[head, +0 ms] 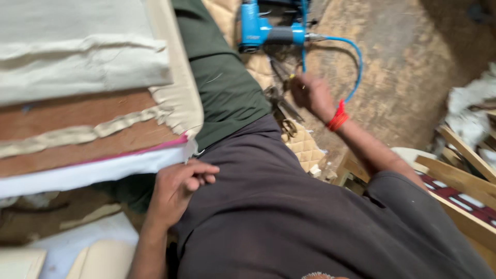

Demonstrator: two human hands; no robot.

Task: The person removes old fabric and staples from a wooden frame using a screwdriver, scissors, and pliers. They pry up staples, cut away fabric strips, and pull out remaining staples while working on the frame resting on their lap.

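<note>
The upholstered panel (88, 103) lay with its long axis running left to right, white fabric edge (103, 168) facing the body. The left hand (178, 188) pinched that edge, fingers curled. The right hand (310, 93) reached just below the blue pneumatic stapler (268, 28); its grip could not be determined.

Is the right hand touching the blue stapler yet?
Apart. The head view shows the right hand below the blue stapler, with quilted fabric showing between them.
</note>
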